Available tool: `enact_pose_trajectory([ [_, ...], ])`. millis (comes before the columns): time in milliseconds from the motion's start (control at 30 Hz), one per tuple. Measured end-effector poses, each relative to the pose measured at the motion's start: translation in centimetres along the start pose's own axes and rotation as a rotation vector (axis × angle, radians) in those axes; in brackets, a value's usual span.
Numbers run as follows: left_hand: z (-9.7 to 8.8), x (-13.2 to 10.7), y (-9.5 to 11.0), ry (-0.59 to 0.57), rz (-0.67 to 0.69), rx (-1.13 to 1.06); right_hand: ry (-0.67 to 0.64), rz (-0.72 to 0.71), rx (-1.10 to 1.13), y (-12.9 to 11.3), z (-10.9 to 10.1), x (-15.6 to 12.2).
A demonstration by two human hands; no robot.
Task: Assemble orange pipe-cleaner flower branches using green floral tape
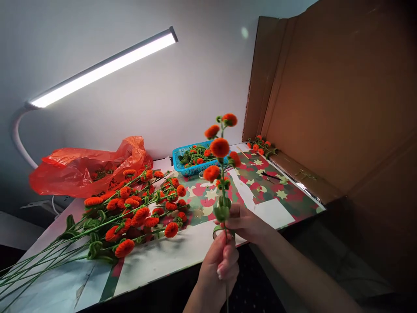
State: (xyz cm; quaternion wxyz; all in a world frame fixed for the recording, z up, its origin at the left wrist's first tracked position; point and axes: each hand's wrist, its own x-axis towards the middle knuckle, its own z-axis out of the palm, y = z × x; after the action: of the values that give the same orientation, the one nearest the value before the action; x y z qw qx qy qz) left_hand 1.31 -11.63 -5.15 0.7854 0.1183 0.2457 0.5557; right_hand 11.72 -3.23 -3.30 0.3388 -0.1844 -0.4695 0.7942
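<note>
I hold one artificial flower stem [221, 150] upright in front of me; it carries several orange pompom blooms and curled green leaves. My left hand [220, 265] is closed round the lower part of the stem. My right hand [245, 222] pinches the stem just above it, at a green curled leaf [222, 213]. A pile of finished orange flower stems [130, 213] lies on the table to the left, their long green stalks pointing toward the lower left.
A blue basket [180, 163] with flower parts stands at the back. A red plastic bag [87, 169] lies at the back left under a lit bar lamp [104, 67]. A tall cardboard panel [332, 95] walls the right side, with a few blooms [260, 145] at its base.
</note>
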Motion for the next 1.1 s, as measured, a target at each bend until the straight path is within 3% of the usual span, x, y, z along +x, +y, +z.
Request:
enact_pose_trajectory([
  [133,0.3,-0.1,-0.4,0.327,0.383,0.367,0.186,-0.088,-0.128,-0.2,0.9,-0.1],
  [233,0.3,-0.2,-0.3,0.397,0.529,0.479,0.27,-0.141,-0.207,-0.3,1.5,-0.3],
  [300,0.3,-0.3,0.1,0.331,0.47,0.402,0.27,-0.136,-0.182,-0.2,1.5,-0.4],
  [467,-0.2,-0.4,0.4,-0.047,0.069,-0.036,0.096,-0.053,-0.04,-0.3,0.9,-0.4],
  [567,-0.8,-0.3,-0.1,-0.165,-0.036,-0.231,0.002,-0.023,-0.004,-0.3,0.9,-0.2],
  [700,-0.5,0.0,-0.4,-0.097,-0.023,-0.211,0.009,-0.048,-0.043,0.2,1.1,0.0],
  [867,0.9,0.2,0.0,0.266,0.284,0.138,0.186,-0.133,-0.254,0.9,1.6,-0.1],
  [933,0.9,0.1,0.1,0.34,0.379,0.208,0.24,-0.193,-0.356,0.9,1.9,-0.2],
  [1033,0.8,-0.2,0.2,0.338,0.414,0.24,0.223,-0.248,-0.418,0.8,1.9,-0.4],
  [1100,0.9,-0.4,0.5,0.259,0.326,0.184,0.155,-0.242,-0.345,0.8,1.6,-0.4],
])
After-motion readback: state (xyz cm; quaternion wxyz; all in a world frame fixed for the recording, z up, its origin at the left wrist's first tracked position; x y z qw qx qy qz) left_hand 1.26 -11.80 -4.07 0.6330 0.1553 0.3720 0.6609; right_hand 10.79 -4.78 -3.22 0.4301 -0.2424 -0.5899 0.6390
